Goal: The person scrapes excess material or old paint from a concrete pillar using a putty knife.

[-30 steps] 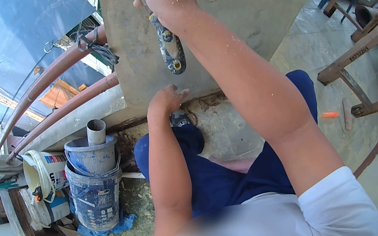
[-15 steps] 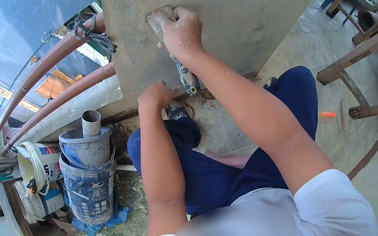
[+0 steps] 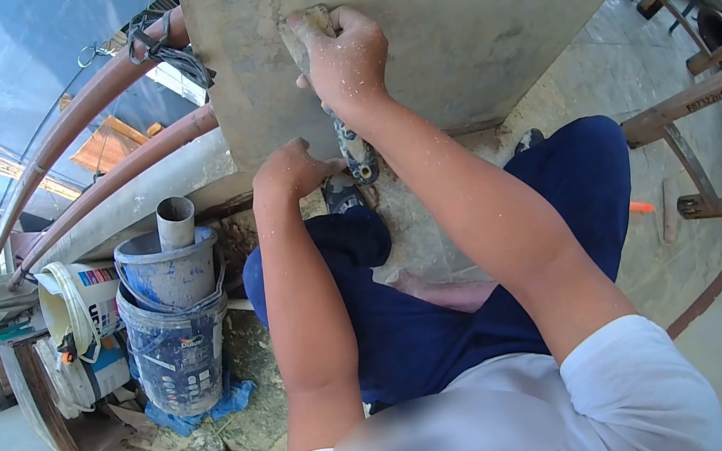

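My right hand [image 3: 345, 59] is closed around a putty knife [image 3: 355, 144]. Its speckled, worn handle points down below my wrist. The putty-smeared blade [image 3: 294, 39] lies close to the grey plastered panel [image 3: 444, 37], partly covered by my fingers. Lower and to the left, my left hand [image 3: 289, 172] hovers beside the panel's bottom edge, near the handle's end. Its thumb sticks out to the right, apart from the bent fingers, and no object shows in it. Pale specks dot both hands and forearms.
On the left stand stacked, paint-stained buckets [image 3: 173, 350] with a grey pipe piece [image 3: 176, 222] on top. White pails [image 3: 80, 304] sit beside them. Brown pipes [image 3: 86, 115] run along the upper left. A wooden trestle [image 3: 696, 97] stands at right, near an orange object [image 3: 641, 207].
The view has shifted slightly, so the panel and trestle sit a little differently in it. My left hand is slightly higher. My right hand keeps the putty knife in nearly the same place.
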Tool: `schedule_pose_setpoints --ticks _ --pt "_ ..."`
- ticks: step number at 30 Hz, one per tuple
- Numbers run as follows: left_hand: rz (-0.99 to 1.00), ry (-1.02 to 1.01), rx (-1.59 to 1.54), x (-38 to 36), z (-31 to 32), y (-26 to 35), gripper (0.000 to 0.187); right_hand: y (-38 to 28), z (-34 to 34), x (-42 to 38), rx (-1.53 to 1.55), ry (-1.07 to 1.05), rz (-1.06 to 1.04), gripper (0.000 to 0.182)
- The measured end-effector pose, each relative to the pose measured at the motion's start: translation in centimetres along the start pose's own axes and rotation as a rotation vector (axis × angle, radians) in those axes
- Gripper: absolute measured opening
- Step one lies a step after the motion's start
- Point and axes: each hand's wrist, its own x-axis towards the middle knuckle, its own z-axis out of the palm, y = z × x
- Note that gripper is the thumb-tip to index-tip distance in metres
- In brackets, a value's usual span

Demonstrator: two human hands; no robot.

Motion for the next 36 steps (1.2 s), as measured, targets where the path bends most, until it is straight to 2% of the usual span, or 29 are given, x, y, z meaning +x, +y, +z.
schedule_pose_setpoints --ticks 3,9,12,15,17,18,21,23,24,27,31,33,36 --pt "-0.002 0.0 -0.062 -0.3 0.2 0.3 0.079 -1.3 -0.5 -0.1 0.085 -0.049 0.046 0.031" --pt "-0.001 -0.036 -0.005 -0.2 -0.4 0.8 0.082 -0.3 0.0 0.9 -0.021 0.0 -0.136 0.032" --pt "-0.005 -0.02 -0.075 0.2 0.4 0.5 0.083 -3.7 -0.3 1.0 0.112 -0.049 -0.045 0.032" --pt "-0.031 -0.006 -0.104 -0.4 -0.2 1.4 0.084 -3.1 -0.8 1.0 0.121 -0.066 -0.154 0.032" --pt "-0.009 -0.028 -0.039 -0.4 -0.1 1.2 0.083 -0.8 -2.2 0.2 -0.023 -0.033 0.047 0.032" --pt "0.007 -0.019 -0.033 -0.3 -0.2 1.1 0.083 -0.5 -2.4 0.7 -0.021 -0.021 0.032 0.032" --pt "-0.012 -0.011 -0.046 -0.4 -0.1 1.6 0.083 -2.4 -3.3 1.6 0.077 0.033 0.043 0.031" --pt "-0.043 -0.041 -0.088 -0.7 0.1 1.9 0.083 -5.9 -3.8 3.1 0.275 -0.005 -0.102 0.03" --pt "-0.043 -0.044 -0.084 -0.7 0.3 1.8 0.083 -5.5 -4.1 2.8 0.276 -0.001 -0.1 0.03" --pt "-0.012 -0.011 -0.046 -0.7 -0.6 2.3 0.082 -1.7 -5.2 2.3 0.013 0.034 -0.067 0.031" --pt "-0.002 0.02 -0.047 -0.2 -0.4 2.3 0.081 -2.8 -5.2 2.8 0.031 0.039 -0.039 0.032" --pt "-0.017 0.021 -0.091 -0.4 0.4 2.4 0.081 -6.0 -4.8 3.4 0.179 0.025 -0.158 0.031" --pt "-0.013 -0.018 -0.045 -0.6 0.2 2.9 0.081 -3.3 -5.7 2.2 0.012 0.02 0.001 0.032"
